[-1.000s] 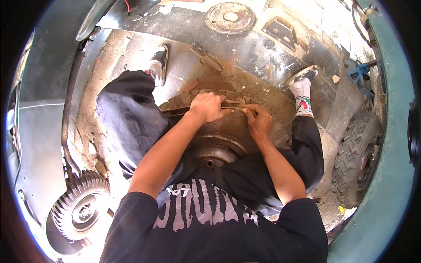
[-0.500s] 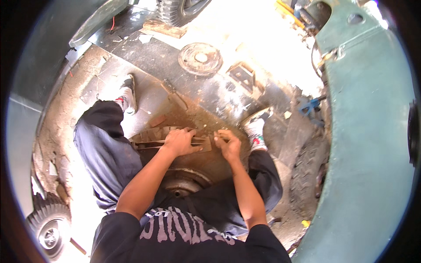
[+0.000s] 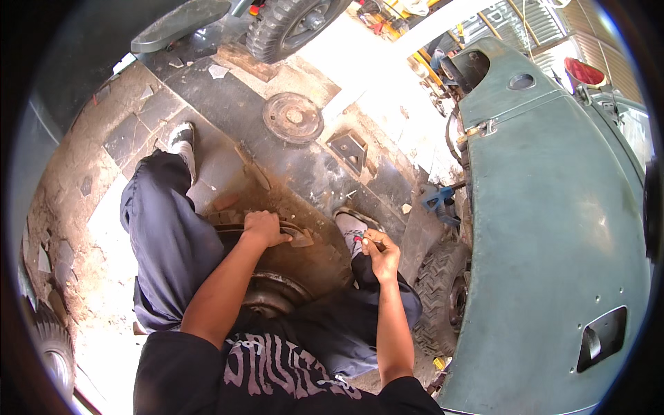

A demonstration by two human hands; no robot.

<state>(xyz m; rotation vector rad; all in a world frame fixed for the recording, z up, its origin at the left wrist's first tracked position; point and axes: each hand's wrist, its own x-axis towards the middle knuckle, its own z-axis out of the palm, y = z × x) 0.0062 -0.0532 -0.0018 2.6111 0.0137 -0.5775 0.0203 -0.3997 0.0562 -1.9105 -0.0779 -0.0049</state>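
My left hand (image 3: pixel 263 229) is closed over a curved brown strip-like piece (image 3: pixel 301 237), which looks like a brake shoe. Its pale flat end juts out past my fingers on the right. Between my knees, below that hand, sits a round rusty metal part (image 3: pixel 271 289) with a raised rim, partly covered by my trousers. My right hand (image 3: pixel 381 255) is raised in front of my right shoe (image 3: pixel 351 228), thumb and fingers pinched together. Whatever it may hold is too small to make out.
A rusty metal disc (image 3: pixel 293 118) and a squarish metal bracket (image 3: pixel 348 151) lie on the dark tiles ahead. A green vehicle body panel (image 3: pixel 546 228) rises along the right, with a treaded tyre (image 3: pixel 443 294) and a blue tool (image 3: pixel 438 203) beside it. Another tyre (image 3: pixel 280 31) stands at the far side.
My right hand has moved away from the brown piece, to the right, and is now pinched in the air. My left hand stays on the piece. The view has swung to the right.
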